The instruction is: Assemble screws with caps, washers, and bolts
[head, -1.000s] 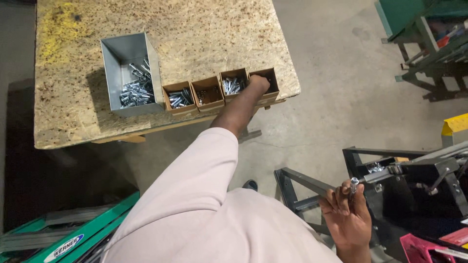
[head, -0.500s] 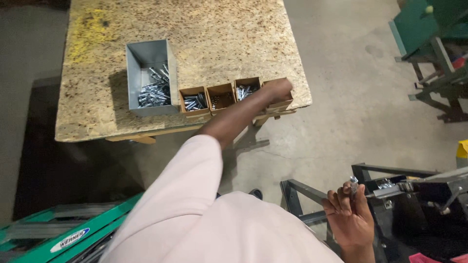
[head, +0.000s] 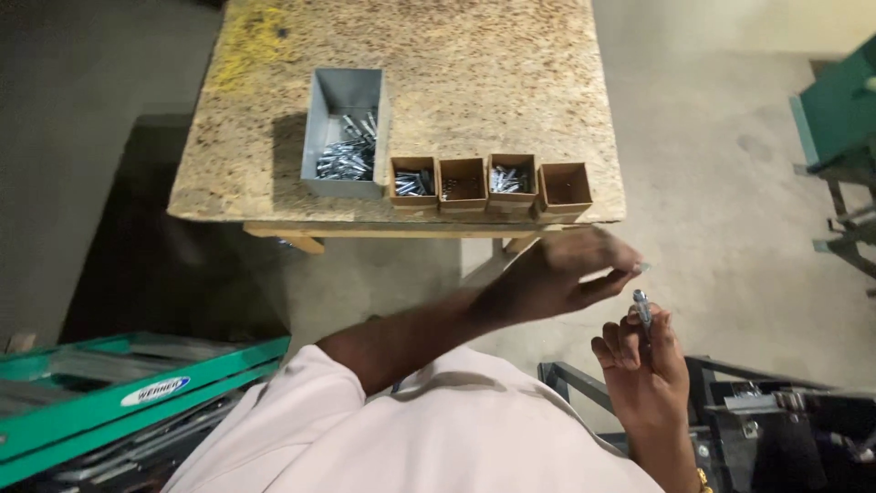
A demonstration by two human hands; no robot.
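Observation:
My left hand (head: 561, 274) hovers below the table's front edge, its fingertips pinched on a small pale metal piece (head: 642, 267). Just under it, my right hand (head: 646, 365) holds a small silver bolt (head: 641, 306) upright between thumb and fingers. The two hands are close, with the piece a little above the bolt's tip. On the table (head: 474, 82) stands a row of small brown cardboard boxes (head: 566, 187); two of them hold silver hardware. A grey metal bin (head: 321, 137) with several bolts sits left of the row.
A green ladder (head: 137, 393) lies on the floor at the lower left. A black metal frame (head: 776, 411) stands at the lower right, close to my right hand. Green equipment (head: 839, 110) is at the right edge. Concrete floor surrounds the table.
My left hand has drawn back from the rightmost box to beside my right hand, now with a small piece in its fingertips. The view has shifted, so the table sits higher.

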